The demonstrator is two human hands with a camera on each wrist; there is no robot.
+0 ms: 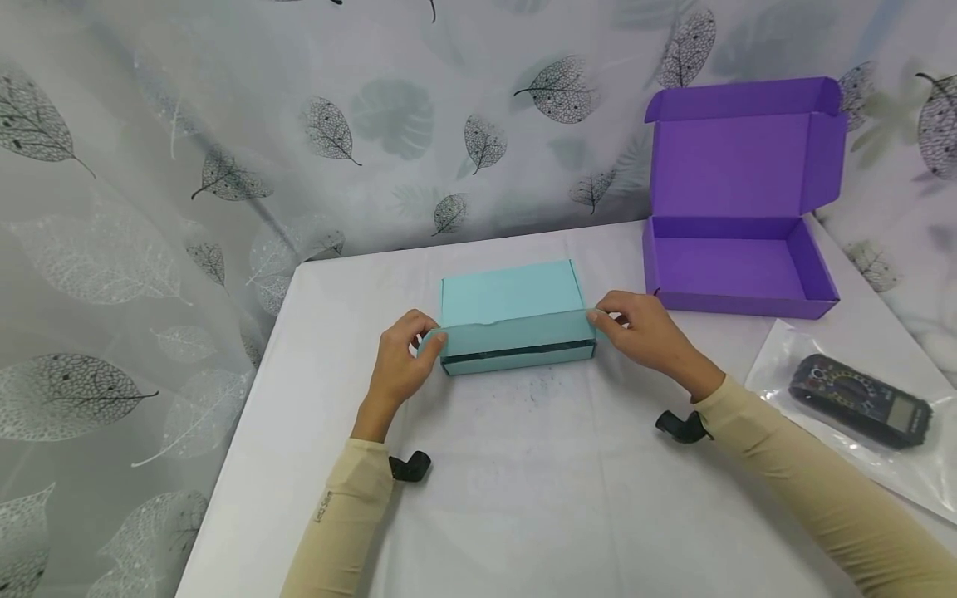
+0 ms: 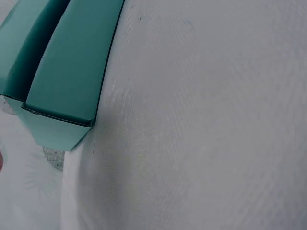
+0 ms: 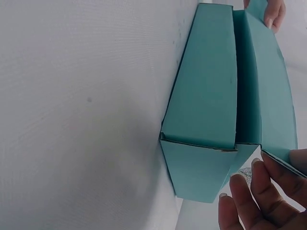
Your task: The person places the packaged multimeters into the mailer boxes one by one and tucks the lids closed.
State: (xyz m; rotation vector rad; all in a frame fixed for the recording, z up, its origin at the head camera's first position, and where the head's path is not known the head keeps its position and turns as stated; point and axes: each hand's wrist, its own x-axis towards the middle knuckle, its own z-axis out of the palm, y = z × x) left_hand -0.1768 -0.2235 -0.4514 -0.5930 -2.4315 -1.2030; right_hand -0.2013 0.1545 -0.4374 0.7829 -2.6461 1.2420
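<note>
A teal cardboard box (image 1: 512,295) sits on the white-covered table, its lid lowered and its front flap (image 1: 516,334) raised off the front wall. Along the front a dark slit shows between flap and wall. The left hand (image 1: 399,359) pinches the flap's left corner between thumb and fingers. At the opposite corner the right hand (image 1: 645,334) pinches the flap likewise. From the right wrist, the box's front wall (image 3: 204,76) shows side-on, with the right hand (image 3: 268,191) at the flap's near end. In the left wrist view only the box's end (image 2: 72,72) shows.
An open purple box (image 1: 740,303) stands at the back right with its lid upright. In front of it lies a black multimeter (image 1: 860,399) in a clear plastic bag (image 1: 773,353). A leaf-patterned curtain (image 1: 404,166) hangs behind and left of the table (image 1: 523,498).
</note>
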